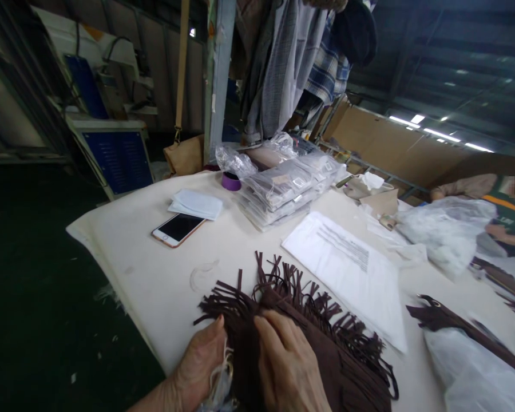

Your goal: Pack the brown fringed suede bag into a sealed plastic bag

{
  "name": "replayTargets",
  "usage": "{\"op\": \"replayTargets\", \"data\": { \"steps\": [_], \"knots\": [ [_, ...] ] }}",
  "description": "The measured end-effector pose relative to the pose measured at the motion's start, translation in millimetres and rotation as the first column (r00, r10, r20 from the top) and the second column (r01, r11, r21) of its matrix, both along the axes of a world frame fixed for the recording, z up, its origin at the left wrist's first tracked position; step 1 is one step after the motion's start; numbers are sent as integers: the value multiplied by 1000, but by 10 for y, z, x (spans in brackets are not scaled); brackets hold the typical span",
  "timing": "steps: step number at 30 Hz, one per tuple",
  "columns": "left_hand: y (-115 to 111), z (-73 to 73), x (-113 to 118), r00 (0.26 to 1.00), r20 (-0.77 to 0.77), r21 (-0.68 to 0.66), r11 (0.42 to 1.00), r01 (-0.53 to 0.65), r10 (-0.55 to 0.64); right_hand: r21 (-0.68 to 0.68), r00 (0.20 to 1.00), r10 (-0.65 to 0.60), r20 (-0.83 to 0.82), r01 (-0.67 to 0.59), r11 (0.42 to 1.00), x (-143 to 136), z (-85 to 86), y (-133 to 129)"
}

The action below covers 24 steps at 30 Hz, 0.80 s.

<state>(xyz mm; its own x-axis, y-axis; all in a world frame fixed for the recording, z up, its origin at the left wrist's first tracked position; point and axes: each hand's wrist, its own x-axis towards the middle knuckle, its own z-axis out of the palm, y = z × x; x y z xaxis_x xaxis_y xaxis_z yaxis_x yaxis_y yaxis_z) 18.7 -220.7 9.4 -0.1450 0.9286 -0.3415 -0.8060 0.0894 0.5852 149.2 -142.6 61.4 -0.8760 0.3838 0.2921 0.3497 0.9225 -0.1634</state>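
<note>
The dark brown fringed fabric piece [326, 352] lies by the table's left edge, at the bottom of the view, its cut strips fanned toward the far side. The left hand [199, 360] has its thumb at the fabric's left side, curled round its edge beside whitish strings and clear plastic [223, 375]; its fingertips are hidden. The right hand [287, 360] lies over the fabric, fingers together and bent; whether it pinches any cloth, I cannot tell. Toward the far left corner of the white-covered table [133, 269], a white-fronted smartphone with an orange-brown case edge [178, 229] sits partly under a folded pale blue sheet [196, 204]. Plastic-wrapped grey garments [278, 186] are stacked near the far edge, beyond a white printed plastic bag [347, 274].
</note>
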Motion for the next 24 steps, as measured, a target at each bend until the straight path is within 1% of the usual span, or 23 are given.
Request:
{"op": "replayTargets", "data": {
  "steps": [2, 3, 5, 6, 8, 9, 10, 11, 12, 14, 15, 16, 17, 18, 20, 21, 22, 23, 24],
  "knots": [
    [-22, 53, 23, 985, 165, 24, 999, 42, -46, 116, 999, -31, 30, 27, 993, 281, -223, 10],
    [-20, 76, 28, 967, 243, 47, 997, 64, -73, 163, 997, -58, 52, 49, 985, 360, -319, 21],
    [10, 121, 28, 932, 343, 92, 992, 91, -118, 220, 986, -139, 91, 116, 969, 384, -440, 52],
    [36, 142, 25, 922, 365, 109, 990, 95, -128, 222, 979, -169, 110, 142, 965, 336, -459, 74],
    [97, 179, 19, 915, 380, 133, 987, 90, -134, 185, 966, -213, 147, 185, 965, 161, -422, 136],
    [131, 191, 19, 916, 378, 144, 986, 83, -133, 149, 962, -220, 160, 197, 969, 50, -374, 180],
    [163, 199, 20, 918, 375, 157, 985, 70, -125, 101, 965, -201, 171, 186, 977, -69, -314, 234],
    [193, 201, 24, 922, 373, 166, 985, 44, -104, 45, 973, -152, 175, 147, 988, -190, -246, 298],
    [219, 199, 28, 925, 372, 175, 984, 14, -80, -8, 983, -74, 169, 77, 997, -308, -174, 369],
    [251, 188, 38, 927, 373, 185, 982, -44, -29, -91, 984, 122, 129, -111, 990, -509, -25, 524],
    [254, 183, 41, 928, 373, 184, 981, -55, -18, -118, 979, 184, 87, -173, 978, -578, 48, 598],
    [248, 180, 42, 928, 371, 175, 983, -46, -23, -139, 981, 191, 28, -186, 973, -615, 116, 661],
    [236, 179, 41, 929, 369, 164, 986, -20, -42, -160, 988, 150, -41, -155, 975, -616, 177, 706],
    [221, 181, 39, 927, 368, 153, 988, 15, -71, -187, 991, 75, -112, -95, 978, -577, 224, 728],
    [197, 186, 31, 921, 373, 132, 989, 69, -114, -242, 972, -87, -216, 33, 970, -392, 254, 687],
    [195, 185, 26, 918, 377, 131, 988, 80, -124, -249, 960, -135, -244, 72, 966, -260, 224, 623],
    [203, 180, 22, 916, 379, 140, 987, 85, -133, -235, 954, -154, -256, 93, 967, -118, 162, 535],
    [221, 171, 18, 915, 378, 155, 984, 89, -143, -191, 953, -144, -267, 94, 977, 23, 68, 432],
    [247, 158, 15, 915, 373, 169, 981, 99, -156, -98, 951, -111, -288, 86, 991, 152, -50, 321]
  ]
}}
